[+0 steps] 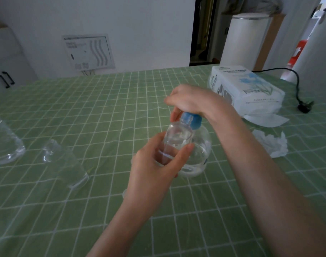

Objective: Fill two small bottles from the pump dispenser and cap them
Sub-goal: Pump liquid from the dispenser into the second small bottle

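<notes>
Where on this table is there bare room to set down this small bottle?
Free: cloth beyond the right hand, and near cloth this side of the left hand. Crowded: tissue pack, crumpled tissue right; large bottle, smaller bottle left.

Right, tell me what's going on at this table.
A person is filling a bottle. The left-hand grip holds a small clear bottle up against the spout of the blue pump head, while the right-hand grip is curled over the top of that head on the pump dispenser. How full the bottle is cannot be told. A second small bottle stands to the left on the green tablecloth, untouched.
</notes>
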Available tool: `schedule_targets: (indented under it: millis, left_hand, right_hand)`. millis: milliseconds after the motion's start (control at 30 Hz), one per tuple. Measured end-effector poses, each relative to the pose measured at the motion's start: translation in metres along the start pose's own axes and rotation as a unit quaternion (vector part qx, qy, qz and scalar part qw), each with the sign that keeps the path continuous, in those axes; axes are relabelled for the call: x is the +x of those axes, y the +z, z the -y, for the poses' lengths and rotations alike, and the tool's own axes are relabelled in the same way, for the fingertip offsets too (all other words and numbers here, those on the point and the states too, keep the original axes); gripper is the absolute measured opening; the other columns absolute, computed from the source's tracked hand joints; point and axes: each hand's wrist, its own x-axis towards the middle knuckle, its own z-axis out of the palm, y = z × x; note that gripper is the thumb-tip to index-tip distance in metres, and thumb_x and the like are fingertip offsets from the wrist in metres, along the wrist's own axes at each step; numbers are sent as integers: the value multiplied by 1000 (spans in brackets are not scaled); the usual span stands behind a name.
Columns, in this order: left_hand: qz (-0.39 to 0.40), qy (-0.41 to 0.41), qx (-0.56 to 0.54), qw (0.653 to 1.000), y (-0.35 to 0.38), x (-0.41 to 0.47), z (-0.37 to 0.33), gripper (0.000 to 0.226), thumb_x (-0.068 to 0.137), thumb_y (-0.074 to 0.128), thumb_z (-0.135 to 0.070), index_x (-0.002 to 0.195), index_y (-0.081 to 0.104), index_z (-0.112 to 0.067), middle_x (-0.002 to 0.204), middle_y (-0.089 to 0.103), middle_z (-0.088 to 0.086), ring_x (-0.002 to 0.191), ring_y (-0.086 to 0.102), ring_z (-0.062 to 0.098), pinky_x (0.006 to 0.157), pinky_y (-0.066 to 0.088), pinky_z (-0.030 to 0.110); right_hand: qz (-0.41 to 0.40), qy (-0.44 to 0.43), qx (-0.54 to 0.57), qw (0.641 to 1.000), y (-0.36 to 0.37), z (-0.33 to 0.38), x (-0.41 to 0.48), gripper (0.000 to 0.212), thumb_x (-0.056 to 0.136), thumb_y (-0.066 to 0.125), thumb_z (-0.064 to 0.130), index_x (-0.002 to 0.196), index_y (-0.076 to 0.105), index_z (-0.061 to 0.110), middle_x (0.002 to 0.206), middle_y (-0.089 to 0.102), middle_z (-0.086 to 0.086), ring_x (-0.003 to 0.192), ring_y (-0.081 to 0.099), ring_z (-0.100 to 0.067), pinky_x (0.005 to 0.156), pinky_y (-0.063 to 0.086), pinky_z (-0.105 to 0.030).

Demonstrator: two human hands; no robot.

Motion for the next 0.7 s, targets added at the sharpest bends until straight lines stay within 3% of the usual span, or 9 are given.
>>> schedule_targets:
  millis: [200,333,533,700]
  left_hand:
    - [3,3,-5,1000,-1,0,0,24,64,64,-49,78,64,-29,55,64,-12,45,57,-2,43,41,9]
    - [5,11,-8,1000,-1,1,0,23,64,63,-50,78,63,-31,57,65,-14,47,58,-4,44,41,8]
    - [10,19,-26,999,0,1,-2,18,68,64,-43,81,63,-30,55,65,-16,46,58,-6,43,40,6]
    - [9,13,-6,1000,-1,0,0,23,66,63,-47,82,63,-30,56,66,-15,45,58,-5,43,41,8]
  right_hand:
    - [-7,0,7,1000,0,0,-1,39,97,42,28,126,53,3,113,65,-15,103,61,-29,83,41,-35]
    - [-15,-4,-3,1000,-6,3,-1,36,96,43,26,120,58,2,103,70,-14,100,64,-27,75,40,-33]
    - [-10,2,5,1000,-5,4,2,36,95,42,24,120,57,2,102,70,-14,99,65,-28,87,44,-34]
    - [-6,11,12,1000,3,-1,2,35,96,43,25,118,58,4,104,68,-15,98,63,-28,79,41,-33]
